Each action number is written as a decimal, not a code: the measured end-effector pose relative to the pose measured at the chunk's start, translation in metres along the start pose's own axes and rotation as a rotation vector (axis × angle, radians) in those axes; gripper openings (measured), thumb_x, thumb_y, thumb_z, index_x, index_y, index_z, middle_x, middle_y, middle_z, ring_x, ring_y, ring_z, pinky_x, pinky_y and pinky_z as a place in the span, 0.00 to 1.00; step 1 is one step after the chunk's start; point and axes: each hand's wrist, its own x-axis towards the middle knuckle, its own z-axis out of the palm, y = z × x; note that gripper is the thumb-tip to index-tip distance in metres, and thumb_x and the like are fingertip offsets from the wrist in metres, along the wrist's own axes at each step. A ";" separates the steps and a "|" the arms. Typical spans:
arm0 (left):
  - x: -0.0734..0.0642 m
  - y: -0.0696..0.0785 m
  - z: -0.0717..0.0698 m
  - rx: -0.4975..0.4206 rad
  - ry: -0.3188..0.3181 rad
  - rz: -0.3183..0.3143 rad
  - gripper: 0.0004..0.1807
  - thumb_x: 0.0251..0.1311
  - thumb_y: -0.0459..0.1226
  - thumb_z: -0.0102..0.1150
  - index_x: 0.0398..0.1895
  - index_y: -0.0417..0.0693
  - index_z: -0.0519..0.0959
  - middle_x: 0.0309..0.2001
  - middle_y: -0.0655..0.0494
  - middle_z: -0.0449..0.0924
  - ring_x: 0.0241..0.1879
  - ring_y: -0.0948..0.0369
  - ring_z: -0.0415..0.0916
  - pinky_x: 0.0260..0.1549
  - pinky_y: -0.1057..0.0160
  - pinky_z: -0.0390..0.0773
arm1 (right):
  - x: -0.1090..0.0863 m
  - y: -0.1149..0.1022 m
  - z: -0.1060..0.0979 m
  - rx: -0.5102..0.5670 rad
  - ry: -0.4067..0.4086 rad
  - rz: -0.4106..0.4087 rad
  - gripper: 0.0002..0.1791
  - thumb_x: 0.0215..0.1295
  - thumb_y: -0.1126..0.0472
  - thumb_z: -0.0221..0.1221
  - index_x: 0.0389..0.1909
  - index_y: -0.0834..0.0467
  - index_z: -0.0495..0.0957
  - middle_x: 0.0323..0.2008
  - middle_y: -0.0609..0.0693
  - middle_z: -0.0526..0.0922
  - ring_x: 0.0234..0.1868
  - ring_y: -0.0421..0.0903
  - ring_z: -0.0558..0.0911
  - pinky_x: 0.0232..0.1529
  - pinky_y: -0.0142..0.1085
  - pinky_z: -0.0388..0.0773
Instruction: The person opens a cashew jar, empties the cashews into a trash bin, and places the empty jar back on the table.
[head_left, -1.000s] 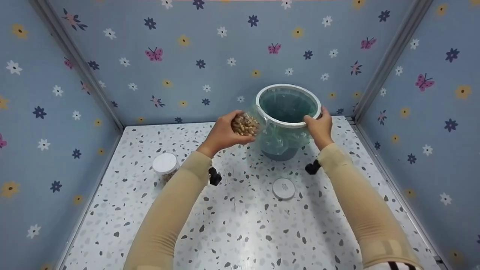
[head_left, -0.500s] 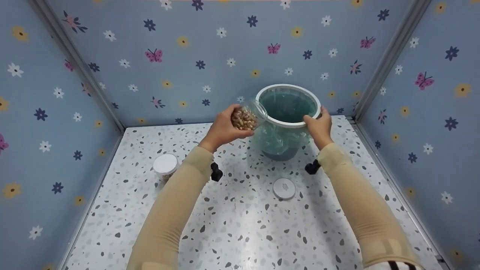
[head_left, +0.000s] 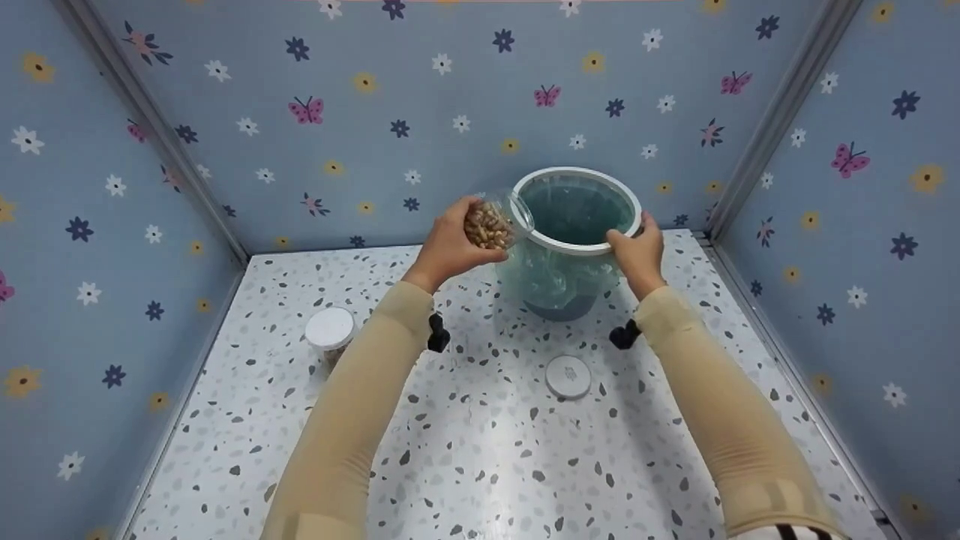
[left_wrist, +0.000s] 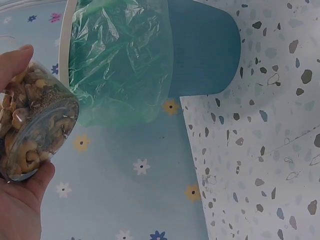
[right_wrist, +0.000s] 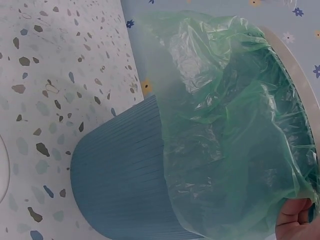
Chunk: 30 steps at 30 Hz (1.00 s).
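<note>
A clear jar point(head_left: 489, 225) holding brownish pieces that look like dried mushrooms point(left_wrist: 30, 112) is gripped by my left hand point(head_left: 451, 244). The jar is tilted, its uncovered mouth at the left part of the white rim point(head_left: 577, 247) of a blue trash bin point(left_wrist: 205, 50). A green plastic bag point(right_wrist: 215, 135) lines the bin and hangs down over its outside. On the bin's right side my right hand point(head_left: 641, 251) grips the rim, thumb on top. The pieces lie inside the jar; the bin's bottom is too dark to make out.
A second jar with a white lid point(head_left: 331, 328) stands on the speckled table point(head_left: 465, 450), partly hidden by the left sleeve. A loose white lid point(head_left: 568, 377) lies in front of the bin. Flowered walls point(head_left: 420, 90) enclose the back and sides.
My left hand has raised the jar slightly, and its mouth has come up to the bin's rim. The right hand and the bin have stayed in place.
</note>
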 end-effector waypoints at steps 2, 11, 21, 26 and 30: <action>0.003 0.001 0.000 0.013 0.000 -0.001 0.52 0.53 0.44 0.86 0.80 0.45 0.68 0.71 0.45 0.74 0.69 0.49 0.75 0.72 0.48 0.78 | 0.000 0.000 0.000 -0.004 0.003 0.002 0.50 0.73 0.61 0.58 0.90 0.58 0.42 0.89 0.58 0.50 0.87 0.55 0.59 0.83 0.45 0.64; 0.013 0.008 -0.004 0.065 -0.002 0.015 0.51 0.53 0.43 0.86 0.80 0.45 0.69 0.72 0.44 0.73 0.70 0.48 0.74 0.73 0.49 0.77 | 0.001 -0.001 0.001 0.011 0.000 0.017 0.50 0.74 0.62 0.58 0.90 0.56 0.41 0.89 0.57 0.50 0.87 0.54 0.60 0.82 0.44 0.66; 0.025 0.018 -0.008 0.124 -0.026 0.051 0.53 0.53 0.42 0.86 0.81 0.46 0.68 0.72 0.46 0.75 0.68 0.50 0.75 0.72 0.51 0.77 | 0.001 0.001 0.001 0.003 0.015 -0.012 0.49 0.73 0.62 0.57 0.90 0.59 0.43 0.88 0.59 0.53 0.86 0.55 0.62 0.81 0.47 0.68; 0.029 0.023 -0.006 0.124 0.006 0.051 0.52 0.52 0.42 0.86 0.80 0.45 0.68 0.71 0.47 0.75 0.69 0.51 0.75 0.72 0.53 0.77 | 0.000 0.001 0.002 0.002 0.027 -0.014 0.50 0.73 0.62 0.57 0.89 0.61 0.43 0.88 0.60 0.52 0.86 0.56 0.61 0.83 0.46 0.65; 0.031 0.025 -0.002 0.137 0.043 0.037 0.52 0.52 0.42 0.87 0.79 0.46 0.69 0.71 0.47 0.75 0.70 0.51 0.73 0.74 0.53 0.75 | 0.000 0.001 0.003 0.019 0.030 -0.026 0.49 0.73 0.63 0.57 0.89 0.60 0.45 0.87 0.60 0.55 0.85 0.56 0.63 0.81 0.46 0.68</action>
